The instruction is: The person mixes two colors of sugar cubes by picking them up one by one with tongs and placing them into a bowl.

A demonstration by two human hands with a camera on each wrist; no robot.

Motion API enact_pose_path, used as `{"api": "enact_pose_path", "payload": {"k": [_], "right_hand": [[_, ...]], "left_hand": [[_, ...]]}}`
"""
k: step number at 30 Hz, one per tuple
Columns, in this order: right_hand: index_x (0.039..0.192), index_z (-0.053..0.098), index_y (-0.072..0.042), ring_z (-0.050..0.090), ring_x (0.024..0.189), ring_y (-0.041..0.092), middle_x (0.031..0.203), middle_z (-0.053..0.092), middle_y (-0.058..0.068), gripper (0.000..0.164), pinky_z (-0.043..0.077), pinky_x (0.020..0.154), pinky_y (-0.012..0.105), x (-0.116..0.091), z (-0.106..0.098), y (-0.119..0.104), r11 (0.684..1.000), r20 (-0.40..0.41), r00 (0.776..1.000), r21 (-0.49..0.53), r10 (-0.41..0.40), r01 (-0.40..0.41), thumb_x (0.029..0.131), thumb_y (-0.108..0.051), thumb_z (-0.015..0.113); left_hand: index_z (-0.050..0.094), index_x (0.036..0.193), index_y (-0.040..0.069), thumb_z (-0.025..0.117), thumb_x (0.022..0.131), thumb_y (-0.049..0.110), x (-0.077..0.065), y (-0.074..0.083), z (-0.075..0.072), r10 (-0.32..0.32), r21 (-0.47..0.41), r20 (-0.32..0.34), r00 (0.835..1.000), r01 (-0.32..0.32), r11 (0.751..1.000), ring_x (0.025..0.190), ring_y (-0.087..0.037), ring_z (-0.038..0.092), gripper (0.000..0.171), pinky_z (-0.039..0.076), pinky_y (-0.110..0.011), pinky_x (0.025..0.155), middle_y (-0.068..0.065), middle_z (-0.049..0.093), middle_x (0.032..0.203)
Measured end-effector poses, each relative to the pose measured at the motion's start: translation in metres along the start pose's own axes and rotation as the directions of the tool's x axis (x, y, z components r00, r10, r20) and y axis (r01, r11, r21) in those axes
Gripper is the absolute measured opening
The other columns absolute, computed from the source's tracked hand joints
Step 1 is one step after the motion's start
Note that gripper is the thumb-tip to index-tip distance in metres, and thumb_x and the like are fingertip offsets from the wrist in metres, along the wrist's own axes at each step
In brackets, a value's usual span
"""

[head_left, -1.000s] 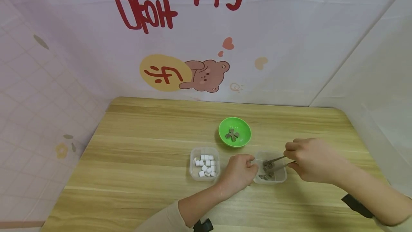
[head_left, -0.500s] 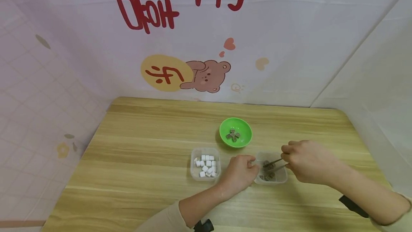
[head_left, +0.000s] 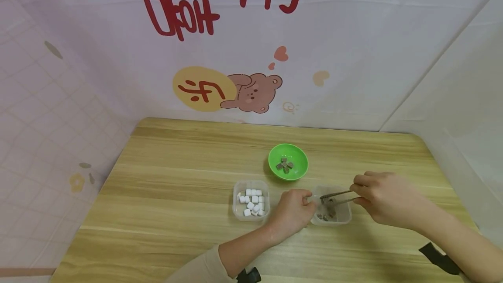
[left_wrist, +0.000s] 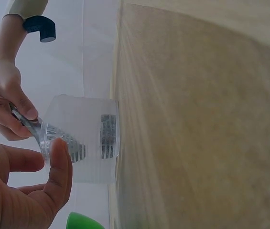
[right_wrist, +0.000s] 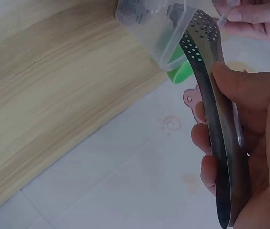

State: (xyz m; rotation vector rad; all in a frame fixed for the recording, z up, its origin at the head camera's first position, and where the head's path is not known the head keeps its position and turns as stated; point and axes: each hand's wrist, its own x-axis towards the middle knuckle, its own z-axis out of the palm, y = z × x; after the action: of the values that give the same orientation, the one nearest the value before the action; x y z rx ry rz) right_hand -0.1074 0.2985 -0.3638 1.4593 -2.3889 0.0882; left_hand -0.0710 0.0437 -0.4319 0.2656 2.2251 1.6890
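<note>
Left hand (head_left: 292,211) pinches clear tub (head_left: 343,220) by its rim at 9 o'clock; right hand (head_left: 383,198), at 3 o'clock, grips metal tongs (head_left: 336,194), tips inside near dark cubes (head_left: 325,218), can't tell if one's caught. Weak squeeze could drop a cube, bumping the wall could tip the tub; green bowl (head_left: 300,166) sits beyond, tub's 10-11 o'clock.

Left sleeve (head_left: 200,267): plain beige, is ending on the forearm. Right sleeve (left_wrist: 27,8): pale beige, is matching it. Left wrist unit (head_left: 248,275): is showing black. Right wrist unit (left_wrist: 40,28): black, is bending into a stubby cylinder. Left hand (head_left: 291,211), right hand (head_left: 379,195): both going bare.
</note>
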Motion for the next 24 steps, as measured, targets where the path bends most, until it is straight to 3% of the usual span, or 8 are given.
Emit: {"api": "enact_pose_path", "payload": {"k": [2, 3, 13, 18, 24], "right_hand": [[0.082, 0.073, -0.011, 0.047, 0.061, -0.001, 0.082, 0.060, -0.008, 0.061, 0.041, 0.049, 0.018, -0.002, -0.002, -0.001, 1.000, -0.031, 0.999, 0.009, 0.031, -0.030, 0.113, -0.043, 0.031], [0.083, 0.074, -0.011, 0.047, 0.061, -0.002, 0.082, 0.061, -0.007, 0.062, 0.041, 0.048, 0.017, -0.002, -0.003, -0.001, 0.999, -0.046, 0.998, 0.010, 0.045, -0.045, 0.113, -0.044, 0.031], [0.088, 0.079, -0.010, 0.056, 0.058, 0.002, 0.086, 0.068, -0.007, 0.057, 0.045, 0.049, 0.020, 0.001, -0.015, 0.008, 0.989, -0.201, 0.968, 0.022, 0.148, -0.146, 0.110, -0.050, 0.045], [0.090, 0.079, -0.011, 0.056, 0.054, 0.005, 0.086, 0.070, -0.006, 0.054, 0.044, 0.045, 0.023, 0.013, -0.006, 0.012, 0.985, -0.243, 0.955, 0.012, 0.171, -0.173, 0.109, -0.050, 0.048], [0.093, 0.080, -0.009, 0.061, 0.056, 0.010, 0.089, 0.071, -0.001, 0.054, 0.046, 0.046, 0.028, 0.027, 0.012, 0.017, 0.979, -0.274, 0.940, 0.037, 0.203, -0.200, 0.109, -0.050, 0.049]], "left_hand": [[0.068, 0.132, -0.004, 0.060, 0.100, 0.012, 0.000, 0.000, 0.000, 0.002, 0.005, -0.002, 1.000, -0.002, 1.000, 0.036, -0.002, 0.039, 0.036, 0.026, -0.019, 0.039, 0.009, 0.046, 0.045], [0.069, 0.131, -0.004, 0.060, 0.100, 0.011, 0.000, 0.000, 0.000, 0.004, 0.008, -0.003, 1.000, -0.004, 1.000, 0.036, -0.002, 0.039, 0.036, 0.026, -0.019, 0.039, 0.009, 0.046, 0.045], [0.068, 0.132, -0.006, 0.059, 0.099, 0.010, 0.000, -0.001, 0.000, 0.008, 0.012, 0.003, 1.000, -0.008, 1.000, 0.035, -0.003, 0.039, 0.037, 0.024, -0.018, 0.036, 0.009, 0.048, 0.045], [0.066, 0.133, -0.006, 0.059, 0.099, 0.009, 0.000, -0.001, 0.000, 0.010, 0.006, 0.001, 1.000, -0.010, 1.000, 0.036, -0.003, 0.041, 0.039, 0.027, -0.019, 0.037, 0.008, 0.048, 0.045], [0.074, 0.117, -0.002, 0.058, 0.097, 0.009, 0.001, -0.002, 0.000, 0.026, 0.023, -0.008, 1.000, -0.025, 0.999, 0.036, -0.002, 0.041, 0.028, 0.026, -0.019, 0.038, 0.009, 0.046, 0.044]]}}
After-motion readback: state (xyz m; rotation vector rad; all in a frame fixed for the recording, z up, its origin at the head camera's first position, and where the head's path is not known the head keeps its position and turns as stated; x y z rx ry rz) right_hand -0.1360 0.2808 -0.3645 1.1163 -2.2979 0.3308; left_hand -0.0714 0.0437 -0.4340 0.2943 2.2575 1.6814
